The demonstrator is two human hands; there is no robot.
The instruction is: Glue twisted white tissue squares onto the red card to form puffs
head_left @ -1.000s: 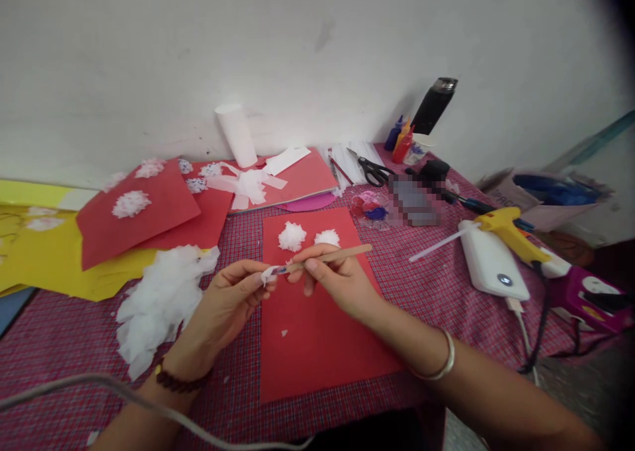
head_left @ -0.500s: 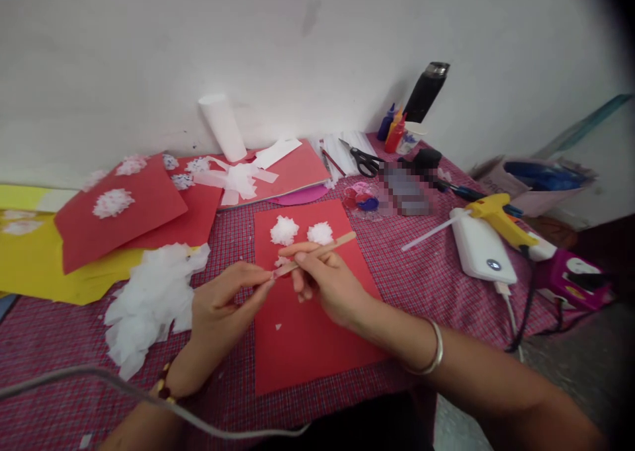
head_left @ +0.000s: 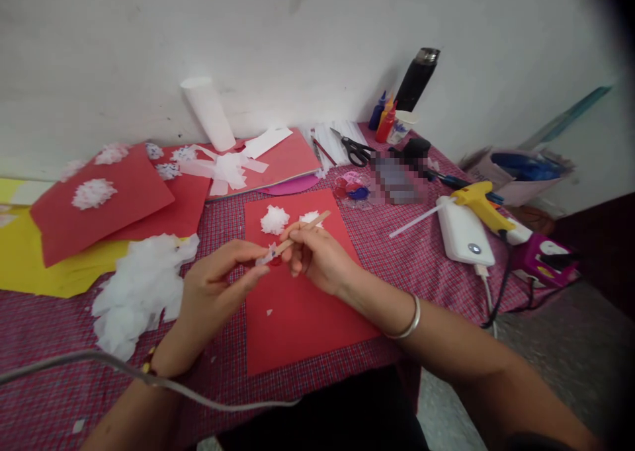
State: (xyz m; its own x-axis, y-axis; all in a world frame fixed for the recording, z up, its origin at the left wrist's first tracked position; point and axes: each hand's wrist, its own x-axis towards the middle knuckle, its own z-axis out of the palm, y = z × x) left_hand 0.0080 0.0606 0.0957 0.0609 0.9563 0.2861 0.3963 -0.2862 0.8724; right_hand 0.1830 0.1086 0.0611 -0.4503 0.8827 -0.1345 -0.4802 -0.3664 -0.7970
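My right hand (head_left: 317, 252) pinches a flat wooden craft stick (head_left: 318, 220), its far end pointing up and right. A small piece of white tissue paper (head_left: 266, 260) with a dark spot sits at the stick's lower end. The thumb and forefinger of my left hand (head_left: 223, 282) close around that piece. Below both hands lies a red paper sheet (head_left: 307, 319). Two white tissue puffs stand on its upper part: the left puff (head_left: 274, 219) shows whole, while my right hand and the stick partly cover the right puff (head_left: 311, 218).
A heap of white tissue pieces (head_left: 141, 286) lies left of the sheet. Behind are scissors (head_left: 356, 150), paint bottles (head_left: 385, 123) and a plastic paint palette (head_left: 354, 188). At right, a yellow glue gun (head_left: 481, 206) rests on a white power bank (head_left: 464, 233). A cable (head_left: 149, 378) crosses the near left.
The stick's lower end now carries a visible piece of tissue paper, and my left fingers have spread a little around it. The whole view has shifted slightly.
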